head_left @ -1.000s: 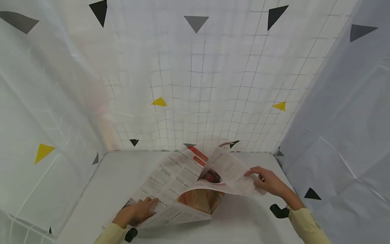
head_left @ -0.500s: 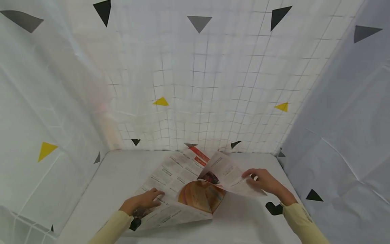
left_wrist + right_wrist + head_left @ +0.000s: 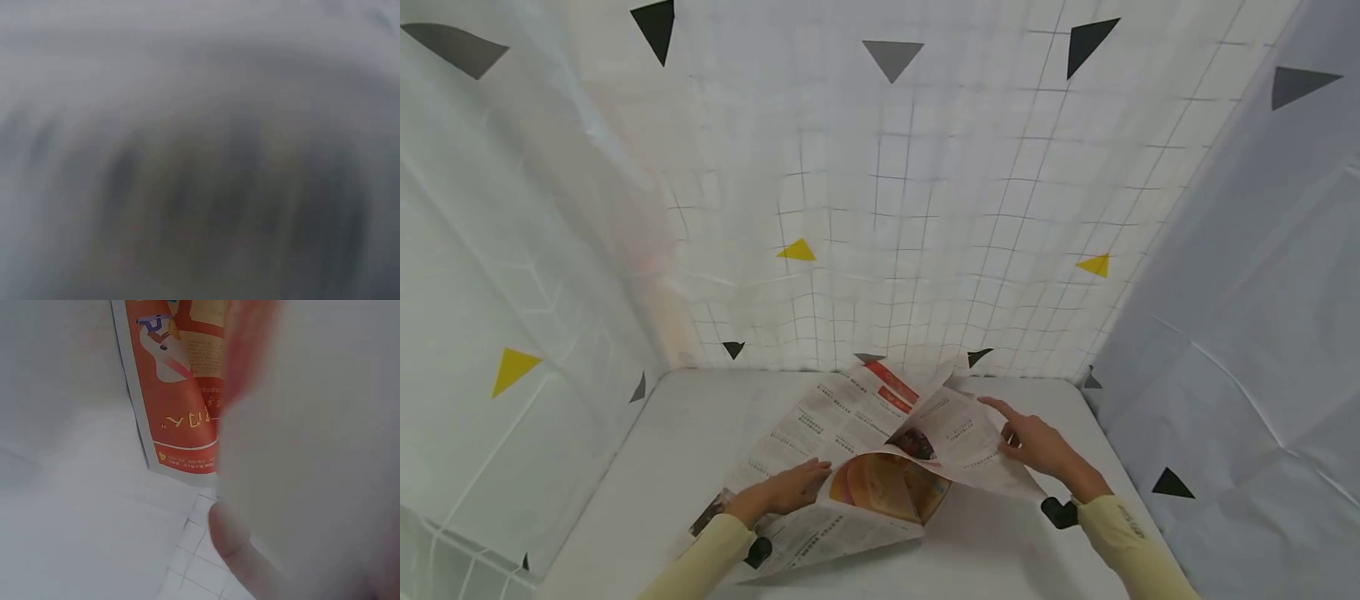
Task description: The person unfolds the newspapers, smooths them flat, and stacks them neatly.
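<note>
A newspaper point(image 3: 820, 425) lies spread at a slant on the white table, its right part folded over and raised. Under the curved fold shows an orange-brown printed inner side point(image 3: 880, 483). My left hand point(image 3: 786, 490) rests on the left part of the paper, fingers stretched out toward the fold. At the raised right flap, my right hand point(image 3: 1037, 442) pinches the paper, index finger extended along its edge. In the right wrist view, the thumb point(image 3: 231, 534) is against a blurred sheet that hides the other fingers; a red printed page point(image 3: 175, 419) shows beyond. The left wrist view is too blurred to read.
The white table point(image 3: 700, 408) ends at a white back curtain point(image 3: 925, 208) with grid lines and dark and yellow triangles. Side sheets hang at the left point(image 3: 475, 250) and right point(image 3: 1247, 292). Dark wrist devices point(image 3: 1060, 512) sit by both cuffs.
My left hand has slid rightward and up over the newspaper toward the fold. My right hand has shifted slightly left, its index finger now stretched out, and the right flap has changed shape.
</note>
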A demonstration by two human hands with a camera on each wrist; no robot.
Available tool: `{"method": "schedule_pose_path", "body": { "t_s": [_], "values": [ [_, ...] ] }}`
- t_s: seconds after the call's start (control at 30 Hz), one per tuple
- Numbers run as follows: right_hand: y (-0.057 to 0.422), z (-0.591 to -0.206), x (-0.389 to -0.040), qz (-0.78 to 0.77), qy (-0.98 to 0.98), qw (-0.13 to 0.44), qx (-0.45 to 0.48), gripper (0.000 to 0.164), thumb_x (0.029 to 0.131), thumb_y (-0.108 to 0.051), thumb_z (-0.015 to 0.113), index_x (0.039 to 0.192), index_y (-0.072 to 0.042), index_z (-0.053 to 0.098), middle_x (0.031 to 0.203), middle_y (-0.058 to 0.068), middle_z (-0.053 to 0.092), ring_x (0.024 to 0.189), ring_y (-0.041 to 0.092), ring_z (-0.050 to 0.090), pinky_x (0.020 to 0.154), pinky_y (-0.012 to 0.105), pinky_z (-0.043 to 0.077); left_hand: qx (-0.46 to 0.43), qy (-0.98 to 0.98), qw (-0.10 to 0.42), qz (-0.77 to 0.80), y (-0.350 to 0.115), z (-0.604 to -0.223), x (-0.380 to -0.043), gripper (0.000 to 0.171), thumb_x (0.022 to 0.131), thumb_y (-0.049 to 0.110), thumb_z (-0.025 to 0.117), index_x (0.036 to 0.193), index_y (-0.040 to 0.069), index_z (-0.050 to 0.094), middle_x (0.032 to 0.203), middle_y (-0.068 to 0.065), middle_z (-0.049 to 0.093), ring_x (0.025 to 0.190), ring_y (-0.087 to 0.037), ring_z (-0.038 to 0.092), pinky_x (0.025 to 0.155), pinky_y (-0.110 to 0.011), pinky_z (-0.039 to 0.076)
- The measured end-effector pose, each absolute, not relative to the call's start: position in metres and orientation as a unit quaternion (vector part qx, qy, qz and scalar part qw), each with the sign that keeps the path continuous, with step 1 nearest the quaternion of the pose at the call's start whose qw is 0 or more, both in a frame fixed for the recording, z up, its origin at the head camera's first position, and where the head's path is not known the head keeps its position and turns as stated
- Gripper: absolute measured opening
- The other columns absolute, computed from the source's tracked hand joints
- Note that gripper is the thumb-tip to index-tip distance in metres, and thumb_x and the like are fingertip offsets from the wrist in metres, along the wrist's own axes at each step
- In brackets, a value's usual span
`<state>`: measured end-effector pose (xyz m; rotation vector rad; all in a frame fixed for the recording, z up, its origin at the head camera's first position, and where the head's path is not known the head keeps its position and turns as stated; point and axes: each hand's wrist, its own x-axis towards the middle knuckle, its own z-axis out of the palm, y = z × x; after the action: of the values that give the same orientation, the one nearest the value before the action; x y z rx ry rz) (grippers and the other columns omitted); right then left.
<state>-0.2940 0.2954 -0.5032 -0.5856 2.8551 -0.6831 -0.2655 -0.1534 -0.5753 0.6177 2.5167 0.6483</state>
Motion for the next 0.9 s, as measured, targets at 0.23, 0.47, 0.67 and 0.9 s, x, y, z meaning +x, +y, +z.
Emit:
{"method": "schedule_pose_path", "body": {
  "t_s": [0.23,0.47,0.67,0.9],
  "values": [
    [0.288,-0.502,-0.299,-0.2,0.962,0.091,-0.164,0.06,0.089,-0.005,0.067,0.146,-0.01,0.05,0.08,0.001,0.064,0.068,0.013,0.056,0.059,0.03,0.047,0.24,0.935,0.204,0.167,-0.138,-0.583,-0.275,0.051,0.104,0.024,0.056,0.151,0.005,0.049,0.161,-0.009,0.047,0.155,-0.035,0.035,0.125,-0.06,0.026],
    [0.288,-0.509,-0.301,-0.202,0.961,0.103,-0.158,0.028,0.09,-0.008,0.065,0.117,-0.004,0.069,0.08,-0.002,0.065,0.07,0.012,0.054,0.062,0.03,0.045,0.24,0.943,0.204,0.111,-0.134,-0.582,-0.278,0.058,0.1,0.034,0.06,0.151,0.007,0.05,0.162,-0.01,0.046,0.154,-0.037,0.036,0.125,-0.06,0.027],
    [0.3,-0.514,-0.3,-0.212,0.957,0.101,-0.168,0.025,0.089,-0.009,0.065,0.112,-0.003,0.071,0.09,0.002,0.071,0.075,0.012,0.054,0.068,0.033,0.048,0.239,0.945,0.204,0.088,-0.139,-0.589,-0.277,0.053,0.102,0.033,0.056,0.151,0.013,0.051,0.165,-0.011,0.04,0.153,-0.037,0.038,0.123,-0.059,0.03],
    [0.321,-0.523,-0.299,-0.223,0.956,0.103,-0.16,0.028,0.089,-0.011,0.067,0.113,0.001,0.07,0.101,0.008,0.075,0.083,0.013,0.062,0.076,0.037,0.055,0.23,0.948,0.192,0.109,-0.148,-0.603,-0.277,0.047,0.109,0.037,0.042,0.151,0.019,0.052,0.165,-0.009,0.041,0.152,-0.036,0.04,0.122,-0.06,0.03]
  ]
}}
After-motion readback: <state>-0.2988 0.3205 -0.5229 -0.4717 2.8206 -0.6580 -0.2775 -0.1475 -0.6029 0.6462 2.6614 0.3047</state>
